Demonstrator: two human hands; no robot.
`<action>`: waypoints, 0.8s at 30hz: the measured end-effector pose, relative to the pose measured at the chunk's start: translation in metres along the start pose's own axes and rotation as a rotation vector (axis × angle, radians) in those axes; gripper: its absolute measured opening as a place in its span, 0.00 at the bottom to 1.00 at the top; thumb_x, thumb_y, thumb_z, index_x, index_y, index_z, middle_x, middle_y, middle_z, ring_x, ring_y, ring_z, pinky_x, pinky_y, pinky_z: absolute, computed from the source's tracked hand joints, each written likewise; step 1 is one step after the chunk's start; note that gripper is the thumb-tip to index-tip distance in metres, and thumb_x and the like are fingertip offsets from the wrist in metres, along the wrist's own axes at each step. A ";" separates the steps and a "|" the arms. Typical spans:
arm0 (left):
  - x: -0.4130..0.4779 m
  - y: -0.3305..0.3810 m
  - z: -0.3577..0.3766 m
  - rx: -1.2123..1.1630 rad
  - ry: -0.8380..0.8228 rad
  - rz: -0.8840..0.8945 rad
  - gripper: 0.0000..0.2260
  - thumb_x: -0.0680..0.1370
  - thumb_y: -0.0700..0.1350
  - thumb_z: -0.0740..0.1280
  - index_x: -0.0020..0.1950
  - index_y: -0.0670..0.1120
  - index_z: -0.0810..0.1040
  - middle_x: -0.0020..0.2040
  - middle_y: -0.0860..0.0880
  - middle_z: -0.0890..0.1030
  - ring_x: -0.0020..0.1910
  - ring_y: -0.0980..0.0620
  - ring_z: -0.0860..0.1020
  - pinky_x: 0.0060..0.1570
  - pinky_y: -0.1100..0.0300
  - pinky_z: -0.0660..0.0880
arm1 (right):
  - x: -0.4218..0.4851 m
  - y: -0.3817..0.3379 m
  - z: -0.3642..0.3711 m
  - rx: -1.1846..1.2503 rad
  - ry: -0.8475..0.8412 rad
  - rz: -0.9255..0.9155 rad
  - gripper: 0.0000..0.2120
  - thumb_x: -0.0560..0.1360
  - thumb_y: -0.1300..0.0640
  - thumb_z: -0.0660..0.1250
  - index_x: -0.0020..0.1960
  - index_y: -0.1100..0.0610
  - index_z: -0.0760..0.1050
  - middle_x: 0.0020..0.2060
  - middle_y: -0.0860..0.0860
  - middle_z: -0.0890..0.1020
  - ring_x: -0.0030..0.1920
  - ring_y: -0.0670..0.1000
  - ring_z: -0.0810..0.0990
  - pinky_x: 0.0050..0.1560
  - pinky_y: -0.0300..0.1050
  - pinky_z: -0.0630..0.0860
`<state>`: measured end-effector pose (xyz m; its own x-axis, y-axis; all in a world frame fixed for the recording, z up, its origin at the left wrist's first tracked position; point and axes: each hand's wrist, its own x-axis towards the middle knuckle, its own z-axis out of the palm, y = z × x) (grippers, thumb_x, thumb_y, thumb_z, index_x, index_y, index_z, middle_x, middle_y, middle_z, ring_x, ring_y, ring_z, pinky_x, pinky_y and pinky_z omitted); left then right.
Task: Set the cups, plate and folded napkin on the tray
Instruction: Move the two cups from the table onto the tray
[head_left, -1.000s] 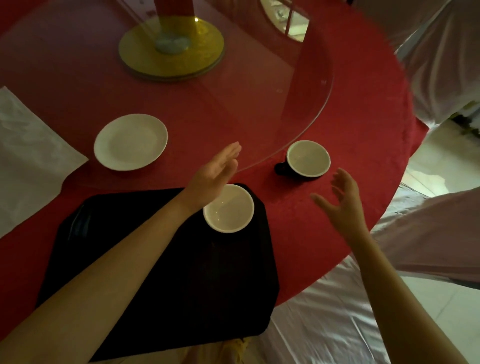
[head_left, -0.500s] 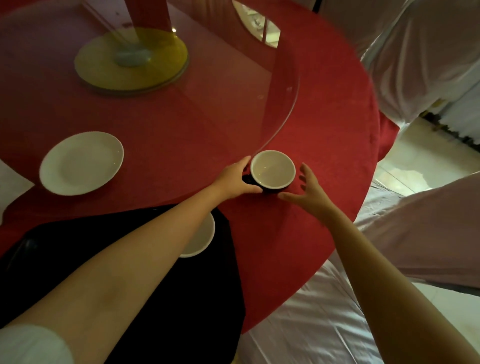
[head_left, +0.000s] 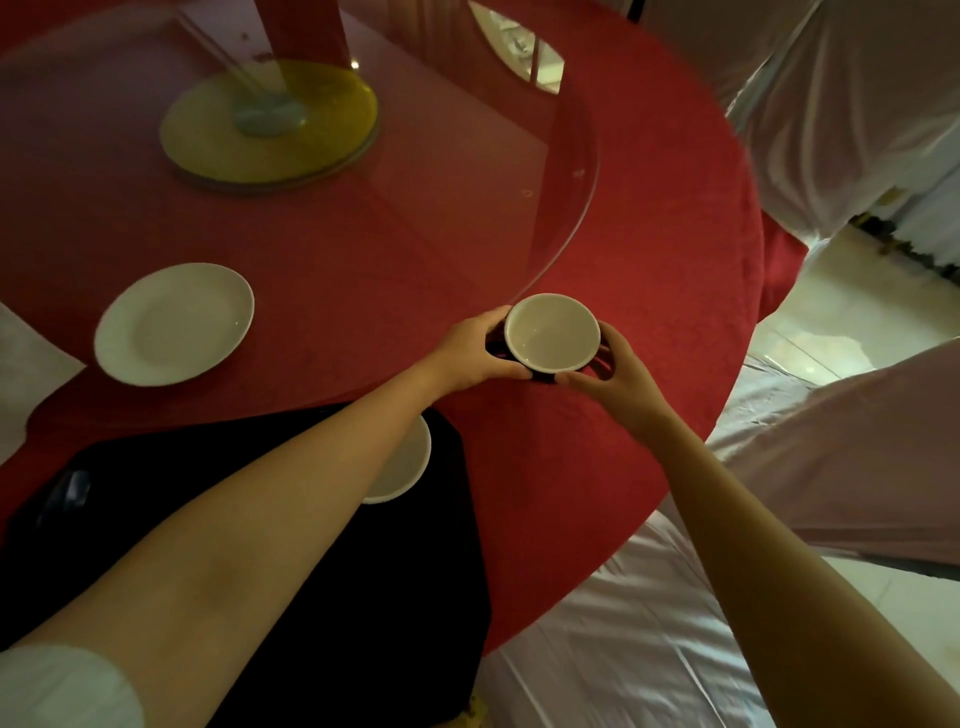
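While the cup (head_left: 551, 332) is clasped from both sides in the head view, it is seen upright near the worktop (head_left: 649, 291) edge, just beside the glass turntable (head_left: 566, 171) rim and beyond the tray (head_left: 405, 597). The left hand (head_left: 470, 353) is curled round its dark left wall and the right hand (head_left: 621, 376) round the right, with fingers (head_left: 607, 332) bent against the rim (whether the base is off the cloth cannot be told). Glazed ceramic is judged: stiff, fairly heavy, slick and easily chipped, so a two-sided hold on the wall is thought sound. The mouth is pointed straight up and the axis is vertical; any handle is hidden. A second cup (head_left: 402, 467) is already set on the tray, while the plate (head_left: 174, 323) and napkin (head_left: 26, 374) are seen outside it.
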<state>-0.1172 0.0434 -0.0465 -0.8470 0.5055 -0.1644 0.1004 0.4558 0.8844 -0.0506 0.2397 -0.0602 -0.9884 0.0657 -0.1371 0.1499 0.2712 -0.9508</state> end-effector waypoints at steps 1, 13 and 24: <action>-0.005 0.004 -0.003 -0.017 0.000 0.011 0.35 0.65 0.39 0.77 0.69 0.44 0.68 0.65 0.45 0.76 0.64 0.49 0.74 0.66 0.48 0.70 | -0.004 -0.005 0.000 -0.007 0.007 -0.016 0.35 0.67 0.64 0.74 0.70 0.56 0.62 0.65 0.52 0.71 0.65 0.50 0.72 0.63 0.43 0.71; -0.121 0.049 -0.046 -0.083 0.082 0.124 0.35 0.63 0.42 0.78 0.63 0.64 0.68 0.57 0.65 0.76 0.58 0.68 0.75 0.56 0.72 0.72 | -0.087 -0.073 0.035 -0.015 0.030 -0.212 0.39 0.64 0.61 0.77 0.69 0.58 0.61 0.66 0.55 0.67 0.63 0.47 0.72 0.61 0.33 0.72; -0.266 -0.005 -0.019 -0.067 0.139 -0.126 0.41 0.63 0.47 0.79 0.70 0.58 0.62 0.67 0.61 0.69 0.68 0.61 0.67 0.66 0.63 0.65 | -0.188 -0.043 0.101 -0.130 -0.245 -0.190 0.41 0.61 0.50 0.78 0.65 0.36 0.57 0.62 0.42 0.66 0.64 0.42 0.67 0.64 0.42 0.71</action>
<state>0.0977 -0.1077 0.0010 -0.9152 0.3393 -0.2174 -0.0416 0.4570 0.8885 0.1260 0.1184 -0.0213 -0.9733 -0.2262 -0.0390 -0.0509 0.3782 -0.9243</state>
